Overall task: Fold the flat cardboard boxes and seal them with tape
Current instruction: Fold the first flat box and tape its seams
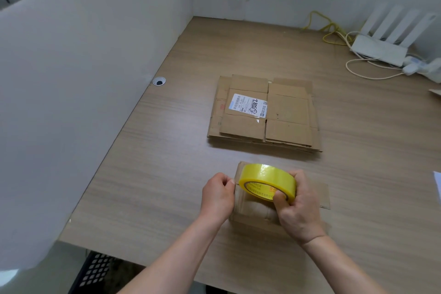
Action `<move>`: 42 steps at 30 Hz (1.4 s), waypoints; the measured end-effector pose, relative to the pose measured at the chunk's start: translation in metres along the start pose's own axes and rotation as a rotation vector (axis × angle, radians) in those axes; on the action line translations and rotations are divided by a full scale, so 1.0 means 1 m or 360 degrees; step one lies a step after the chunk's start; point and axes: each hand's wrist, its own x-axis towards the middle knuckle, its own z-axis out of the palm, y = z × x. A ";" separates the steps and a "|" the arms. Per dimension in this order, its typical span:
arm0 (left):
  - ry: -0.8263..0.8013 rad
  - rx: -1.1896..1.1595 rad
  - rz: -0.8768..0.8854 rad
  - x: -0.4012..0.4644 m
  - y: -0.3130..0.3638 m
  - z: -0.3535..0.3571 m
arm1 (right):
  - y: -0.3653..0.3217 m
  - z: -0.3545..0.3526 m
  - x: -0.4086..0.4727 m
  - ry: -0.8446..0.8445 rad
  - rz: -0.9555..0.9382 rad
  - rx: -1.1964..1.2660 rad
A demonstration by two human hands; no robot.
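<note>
A small folded cardboard box (pixel 254 210) stands on the wooden table (pixel 167 150) near its front edge, one flap sticking out to the right. My right hand (pixel 298 207) grips a yellow tape roll (pixel 267 181) just above the box top. My left hand (pixel 218 194) pinches the free tape end at the box's left edge. Farther back lies a stack of flat cardboard boxes (pixel 265 114) with a white shipping label on top.
A white partition (pixel 71 79) walls the table's left side, with a cable hole (pixel 159 81) beside it. A white router (pixel 381 48) with yellow and white cables sits at the back right. A black perforated crate (pixel 95 272) is below the front edge.
</note>
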 end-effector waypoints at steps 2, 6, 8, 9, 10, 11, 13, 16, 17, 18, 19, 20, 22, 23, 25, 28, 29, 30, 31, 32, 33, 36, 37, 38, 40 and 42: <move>0.0028 -0.0002 -0.0010 -0.001 -0.001 0.001 | 0.001 0.000 0.000 0.0000 0.0015 -0.0017; 0.0064 0.0007 -0.0019 0.000 -0.004 0.003 | -0.001 0.001 0.000 0.0002 0.0019 -0.0042; 0.0092 -0.0022 -0.0062 0.000 -0.005 0.005 | -0.002 0.001 0.000 0.0001 0.0016 -0.0047; 0.0107 -0.0043 -0.0106 0.000 -0.006 0.005 | -0.002 0.000 0.001 -0.0003 0.0023 -0.0046; 0.0115 -0.0060 -0.0153 0.000 -0.007 0.005 | -0.002 0.000 0.000 -0.0007 0.0030 -0.0044; 0.0112 -0.0065 -0.0188 0.000 -0.010 0.004 | -0.002 0.000 0.000 -0.0009 0.0035 -0.0040; 0.0145 -0.0059 -0.0179 -0.002 -0.015 0.004 | -0.002 0.000 0.000 -0.0010 0.0039 -0.0030; 0.0279 -0.0227 -0.0041 -0.007 -0.016 0.011 | -0.003 0.000 0.000 -0.0017 0.0049 -0.0028; 0.0290 -0.0284 -0.0019 -0.009 -0.015 0.016 | -0.003 0.000 0.000 -0.0022 0.0056 -0.0029; 0.0284 -0.0309 -0.0015 -0.010 -0.013 0.020 | -0.003 0.000 0.000 -0.0028 0.0061 -0.0027; 0.0275 -0.0311 -0.0019 -0.010 -0.012 0.025 | -0.002 0.000 0.000 -0.0032 0.0065 -0.0028; 0.0274 -0.0304 -0.0026 -0.010 -0.011 0.028 | -0.002 0.000 0.000 -0.0034 0.0069 -0.0034; 0.0291 -0.0314 -0.0031 -0.009 -0.012 0.033 | -0.001 -0.002 0.001 -0.0042 0.0083 -0.0046; 0.0299 -0.0331 -0.0025 -0.009 -0.013 0.033 | -0.001 -0.002 0.001 -0.0051 0.0090 -0.0044; 0.0311 -0.0311 -0.0016 -0.009 -0.015 0.032 | -0.001 -0.003 0.001 -0.0078 0.0105 -0.0026; 0.0306 -0.0204 -0.0020 -0.007 -0.017 0.030 | -0.001 -0.007 0.003 -0.0139 0.0115 0.0068; 0.0310 -0.0168 -0.0020 -0.007 -0.017 0.030 | -0.001 -0.010 0.005 -0.0182 0.0107 0.0099; 0.0321 -0.0137 -0.0015 -0.008 -0.016 0.030 | -0.001 -0.014 0.007 -0.0232 0.0086 0.0108; 0.0335 -0.0111 -0.0004 -0.009 -0.016 0.030 | -0.001 -0.019 0.009 -0.0273 0.0057 0.0091; 0.0350 -0.0086 0.0010 -0.009 -0.015 0.030 | -0.001 -0.025 0.011 -0.0301 0.0029 0.0060; 0.0366 -0.0061 0.0022 -0.010 -0.015 0.030 | 0.000 -0.033 0.014 -0.0317 0.0017 0.0028; 0.0385 -0.0019 0.0037 -0.009 -0.015 0.030 | 0.005 -0.064 0.021 -0.0372 0.0040 -0.0043; 0.0383 0.0002 0.0045 -0.009 -0.015 0.030 | 0.008 -0.076 0.024 -0.0403 0.0024 -0.0075; 0.0383 0.0025 0.0054 -0.009 -0.015 0.030 | 0.011 -0.088 0.026 -0.0444 0.0001 -0.0101; 0.0384 0.0056 0.0073 -0.009 -0.015 0.031 | 0.016 -0.109 0.029 -0.0560 -0.0026 -0.0077; 0.0375 0.0094 0.0091 -0.010 -0.015 0.031 | 0.018 -0.121 0.031 -0.0674 -0.0033 -0.0034</move>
